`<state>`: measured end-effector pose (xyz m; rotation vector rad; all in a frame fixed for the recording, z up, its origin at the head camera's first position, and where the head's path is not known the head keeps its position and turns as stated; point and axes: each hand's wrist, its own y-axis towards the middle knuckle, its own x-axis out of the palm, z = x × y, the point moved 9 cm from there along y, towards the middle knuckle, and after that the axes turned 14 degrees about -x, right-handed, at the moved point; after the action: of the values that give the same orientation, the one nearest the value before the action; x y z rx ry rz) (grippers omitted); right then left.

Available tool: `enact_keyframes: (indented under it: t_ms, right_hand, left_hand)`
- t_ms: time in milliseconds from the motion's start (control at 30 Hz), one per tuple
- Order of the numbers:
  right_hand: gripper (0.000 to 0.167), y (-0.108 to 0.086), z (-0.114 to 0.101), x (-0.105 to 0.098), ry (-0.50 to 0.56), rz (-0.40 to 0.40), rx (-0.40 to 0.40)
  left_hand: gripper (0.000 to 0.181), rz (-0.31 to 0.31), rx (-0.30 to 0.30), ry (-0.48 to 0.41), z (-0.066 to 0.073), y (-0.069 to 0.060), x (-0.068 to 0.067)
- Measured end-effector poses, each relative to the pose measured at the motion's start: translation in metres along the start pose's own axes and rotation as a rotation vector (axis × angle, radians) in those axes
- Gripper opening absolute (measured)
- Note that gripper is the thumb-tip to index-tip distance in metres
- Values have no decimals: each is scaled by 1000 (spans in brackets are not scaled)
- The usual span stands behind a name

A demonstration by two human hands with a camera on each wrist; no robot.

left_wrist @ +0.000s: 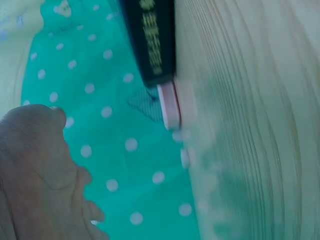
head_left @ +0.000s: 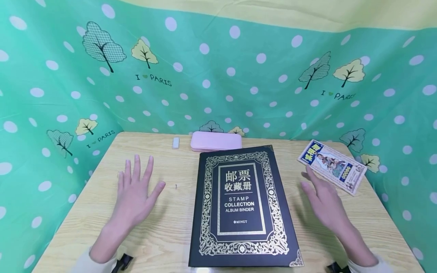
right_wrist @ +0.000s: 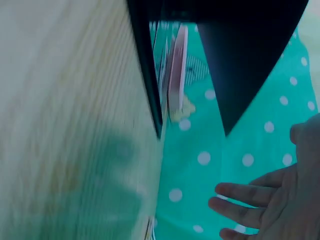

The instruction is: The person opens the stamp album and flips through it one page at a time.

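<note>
A black stamp album binder (head_left: pixel 241 208) with silver ornament and lettering lies cover up in the middle of the table. My left hand (head_left: pixel 134 203) hovers to its left, fingers spread, holding nothing. In the left wrist view, the binder's spine (left_wrist: pixel 152 45) carries gold characters. On the other side, my right hand (head_left: pixel 324 201) is held over the table with relaxed fingers and touches nothing visible. It is nearest to a comic-style printed booklet (head_left: pixel 332 167). The right wrist view shows the binder's dark edges (right_wrist: pixel 147 75) with a gap between them, and several extended fingers (right_wrist: pixel 242 195).
A pink case (head_left: pixel 216 141) sits behind the binder, close to the back edge. Left of it lies a small white block (head_left: pixel 175 143). A tiny grey bit (head_left: pixel 176 186) is on the wooden table (head_left: pixel 170 223). Green dotted cloth (head_left: pixel 218 87) hangs around the back and sides.
</note>
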<state>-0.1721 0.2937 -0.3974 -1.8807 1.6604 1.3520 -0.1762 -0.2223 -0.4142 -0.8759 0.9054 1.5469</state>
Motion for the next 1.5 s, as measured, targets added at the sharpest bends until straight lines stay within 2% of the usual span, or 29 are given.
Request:
enact_keyframes:
  t_ms: [133, 267, 533, 633, 833, 1100, 1200, 1333, 1500]
  right_hand:
    - [58, -1, -14, 6, 123, -1, 10]
    - [57, -2, -21, 13, 166, -40, 57]
    - [55, 0, -27, 25, 293, -90, 95]
    - [53, 0, -30, 26, 335, -78, 79]
    - [51, 1, -41, 23, 393, -25, 34]
    - [45, 2, -56, 20, 511, 37, -8]
    - [44, 3, -63, 17, 554, 61, -41]
    - [44, 6, -71, 15, 633, 90, -79]
    - [47, 10, -86, 17, 881, 120, -155]
  left_hand:
    - [86, -51, 10, -29, 21, -11, 4]
    - [87, -102, 37, -51, 42, -21, 10]
    - [91, -184, 142, -93, 87, -50, 28]
    - [95, -212, 187, -114, 105, -60, 34]
    - [99, -259, 291, -170, 137, -76, 38]
    - [94, -339, 412, -187, 164, -97, 47]
    - [93, -342, 446, -180, 171, -100, 49]
    - [93, -316, 515, -175, 182, -103, 46]
    - [94, -292, 623, -198, 200, -107, 38]
